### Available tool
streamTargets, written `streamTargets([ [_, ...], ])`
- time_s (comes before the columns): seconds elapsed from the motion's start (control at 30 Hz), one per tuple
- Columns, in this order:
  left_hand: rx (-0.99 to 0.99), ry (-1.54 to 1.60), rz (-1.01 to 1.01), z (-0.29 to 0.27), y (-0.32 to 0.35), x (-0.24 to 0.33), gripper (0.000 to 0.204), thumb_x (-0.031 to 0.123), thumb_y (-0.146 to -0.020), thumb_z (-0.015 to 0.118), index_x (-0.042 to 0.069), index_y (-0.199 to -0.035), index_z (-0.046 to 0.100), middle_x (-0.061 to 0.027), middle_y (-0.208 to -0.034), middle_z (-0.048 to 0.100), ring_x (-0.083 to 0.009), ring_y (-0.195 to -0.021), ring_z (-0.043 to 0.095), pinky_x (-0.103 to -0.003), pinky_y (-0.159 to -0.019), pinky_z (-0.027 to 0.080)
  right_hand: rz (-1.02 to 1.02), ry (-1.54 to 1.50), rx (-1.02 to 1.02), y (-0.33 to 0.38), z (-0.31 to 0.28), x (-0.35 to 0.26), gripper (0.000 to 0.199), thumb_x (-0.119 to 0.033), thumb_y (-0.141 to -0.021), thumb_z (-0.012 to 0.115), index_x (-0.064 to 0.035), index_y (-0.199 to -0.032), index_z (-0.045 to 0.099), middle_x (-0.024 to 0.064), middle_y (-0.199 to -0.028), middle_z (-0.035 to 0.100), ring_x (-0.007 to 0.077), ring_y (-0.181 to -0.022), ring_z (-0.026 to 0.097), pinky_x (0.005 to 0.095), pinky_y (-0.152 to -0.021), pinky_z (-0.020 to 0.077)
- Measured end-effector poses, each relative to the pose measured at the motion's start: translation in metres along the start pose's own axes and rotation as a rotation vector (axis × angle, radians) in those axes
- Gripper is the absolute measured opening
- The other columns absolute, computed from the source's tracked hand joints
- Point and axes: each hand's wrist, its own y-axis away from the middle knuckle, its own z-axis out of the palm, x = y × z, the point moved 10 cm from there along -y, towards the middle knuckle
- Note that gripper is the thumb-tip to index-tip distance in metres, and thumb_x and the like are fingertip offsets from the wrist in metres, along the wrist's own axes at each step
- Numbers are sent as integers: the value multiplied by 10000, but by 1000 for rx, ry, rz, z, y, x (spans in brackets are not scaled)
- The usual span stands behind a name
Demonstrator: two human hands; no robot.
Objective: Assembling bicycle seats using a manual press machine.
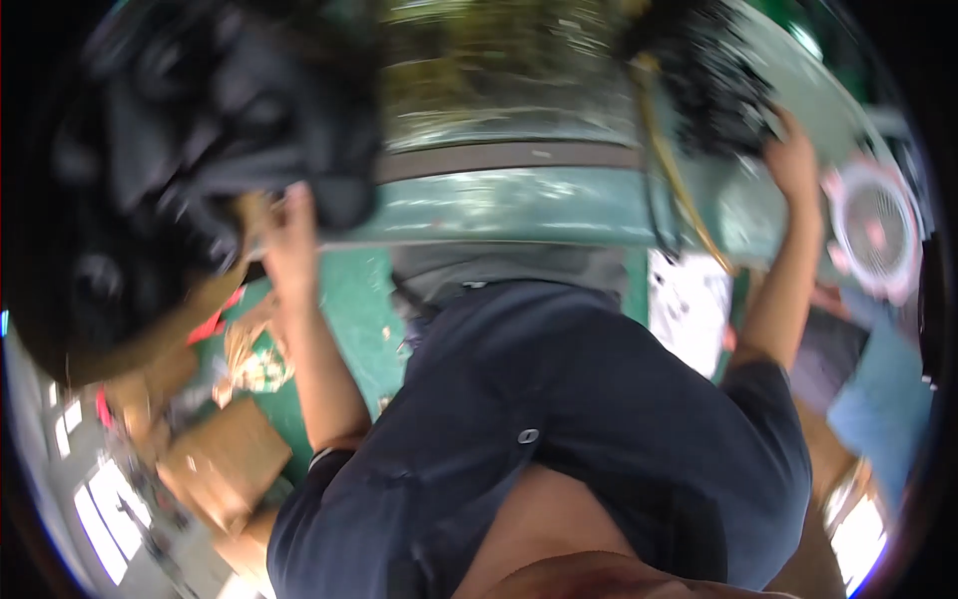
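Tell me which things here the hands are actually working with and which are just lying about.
In hand:
- left hand, at the edge of the big pile of black fabric
- right hand, against a second dark bundle
- green worktable under both

Lying about:
- small white fan
- cardboard pieces on the floor
- yellow hose
- white printed sheet

blurred: black bundle (210,130) | left hand (289,235) fingers hidden | right grip unclear

dark bundle (200,130) left, fan (876,230) far right, table (499,200) between
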Motion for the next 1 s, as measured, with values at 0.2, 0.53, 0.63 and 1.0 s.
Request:
streamTargets([
  [0.2,240,368,-2,-37,-28,8,360,221,-1005,835,-89,-1115,689,-124,-1049,761,-160,-841,688,-336,-753,607,-54,-42,-111,22,-19,-26,554,6,-893,539,-39,-1430,664,261,-1346,706,442,-1259,668,456,-1099,524],
  [0.53,-198,-552,1069,91,142,230,197,38,-854,794,87,-974,646,-40,-831,591,-198,-728,609,-326,-633,508,-189,288,-155,30,-33,-51,502,83,-850,578,-40,-1331,647,150,-1271,674,411,-1169,666,510,-955,561],
  [0.63,-398,-521,1018,168,153,237,188,91,-847,770,87,-1014,685,-71,-857,606,-275,-772,632,-382,-673,541,-268,337,-109,19,-34,-69,386,55,-832,589,-24,-1205,652,170,-1175,666,416,-1113,669,512,-923,557],
  [1.0,-182,-470,1052,157,62,216,484,259,-830,917,42,-1211,711,-162,-1281,693,-412,-1225,641,-511,-1032,506,139,-122,99,100,-120,-83,477,54,-861,667,-32,-1329,635,121,-1055,692,252,-937,662,354,-875,545],
])
